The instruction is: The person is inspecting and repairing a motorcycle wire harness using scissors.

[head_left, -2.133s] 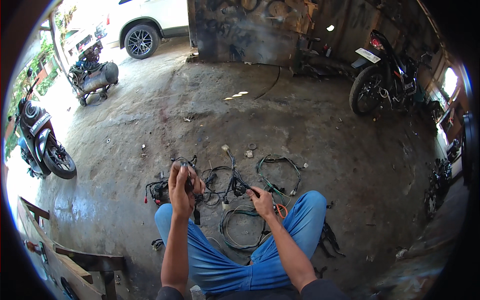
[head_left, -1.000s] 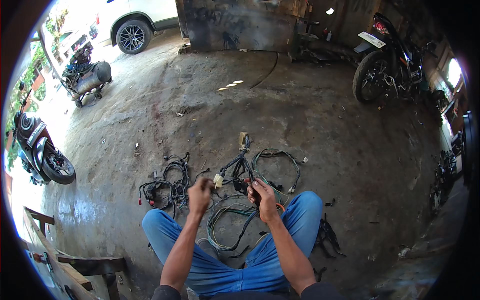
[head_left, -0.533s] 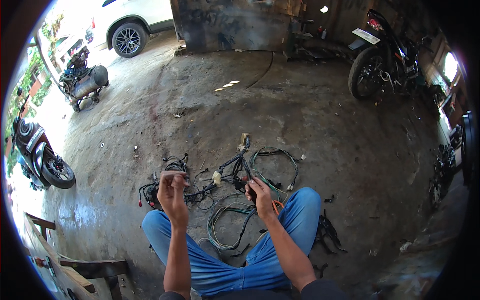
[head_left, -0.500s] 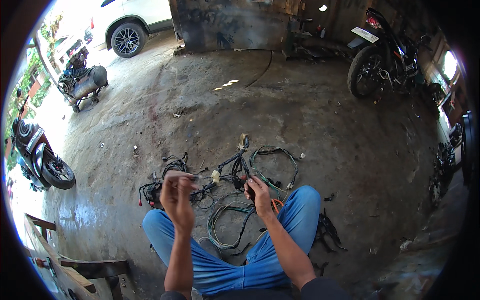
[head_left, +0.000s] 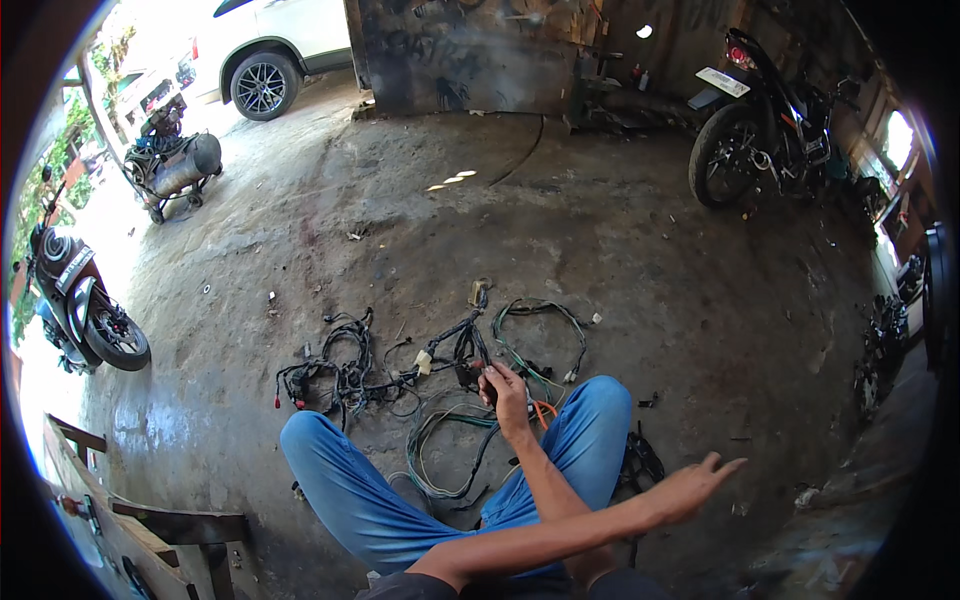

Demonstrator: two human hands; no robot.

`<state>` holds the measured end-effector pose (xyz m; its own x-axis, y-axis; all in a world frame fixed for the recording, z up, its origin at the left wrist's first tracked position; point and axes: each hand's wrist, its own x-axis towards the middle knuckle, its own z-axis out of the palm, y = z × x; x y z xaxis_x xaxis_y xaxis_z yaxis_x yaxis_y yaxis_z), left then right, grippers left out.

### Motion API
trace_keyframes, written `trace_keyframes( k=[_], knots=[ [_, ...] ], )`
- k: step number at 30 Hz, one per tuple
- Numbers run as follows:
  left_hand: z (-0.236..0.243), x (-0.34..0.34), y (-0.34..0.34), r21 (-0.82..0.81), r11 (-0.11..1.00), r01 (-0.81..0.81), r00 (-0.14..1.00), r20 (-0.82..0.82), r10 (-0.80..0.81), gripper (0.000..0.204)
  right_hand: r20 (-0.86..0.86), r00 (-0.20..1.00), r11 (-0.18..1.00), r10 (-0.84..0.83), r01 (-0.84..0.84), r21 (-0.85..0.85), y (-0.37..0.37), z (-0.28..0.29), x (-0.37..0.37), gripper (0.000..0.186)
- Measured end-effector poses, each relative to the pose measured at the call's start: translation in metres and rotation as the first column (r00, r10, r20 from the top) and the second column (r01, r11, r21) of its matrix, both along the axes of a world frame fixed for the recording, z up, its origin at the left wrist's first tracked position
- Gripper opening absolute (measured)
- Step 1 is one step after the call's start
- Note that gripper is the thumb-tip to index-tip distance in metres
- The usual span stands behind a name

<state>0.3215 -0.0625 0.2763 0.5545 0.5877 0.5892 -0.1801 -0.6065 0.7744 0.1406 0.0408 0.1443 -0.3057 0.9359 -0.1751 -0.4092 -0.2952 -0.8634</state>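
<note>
A black wiring harness (head_left: 463,335) lies spread on the floor before my knees, with a cream connector (head_left: 424,362) near its middle and a yellowish one (head_left: 479,293) at its far end. My right hand (head_left: 507,398) is closed on one black branch of it. My left arm crosses over the right forearm. Out past my right knee, my left hand (head_left: 690,490) has its fingers stretched out, and nothing shows in it. Beneath and near it lies a dark bundle of black pieces (head_left: 643,458), partly hidden by the arm and knee.
A loop of green and white wires (head_left: 425,455) lies between my legs. Motorbikes (head_left: 745,150) stand at the far right and left, and an air compressor (head_left: 185,165) at the far left. A wooden bench (head_left: 180,525) is near my left.
My left hand has swung from above the harness's left side across my body to the far right. My right hand keeps its hold on the branch, shifting slightly.
</note>
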Motion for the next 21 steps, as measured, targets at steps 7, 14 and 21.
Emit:
trace_keyframes(
  k=[7, 14, 21],
  knots=[
    [-0.034, -0.001, 0.019, -0.028, 1.0, 0.012, 0.722, -0.691, -0.028, 0.086, 0.014, 1.0, 0.999, -0.023, 0.022, 0.033, -0.001, 0.0, 0.008, 0.028],
    [-0.035, -0.01, 0.001, 0.419, 0.878, -0.233, 0.824, -0.395, 0.407, 0.074, -0.011, 0.998, 0.997, -0.055, 0.056, 0.057, -0.004, 0.007, 0.001, 0.025],
    [-0.002, -0.16, 0.045, -0.315, 0.756, -0.573, 0.8, -0.016, 0.6, 0.028, -0.339, 0.937, 0.994, -0.086, 0.057, -0.095, -0.008, -0.036, 0.008, 0.026]
  ],
)
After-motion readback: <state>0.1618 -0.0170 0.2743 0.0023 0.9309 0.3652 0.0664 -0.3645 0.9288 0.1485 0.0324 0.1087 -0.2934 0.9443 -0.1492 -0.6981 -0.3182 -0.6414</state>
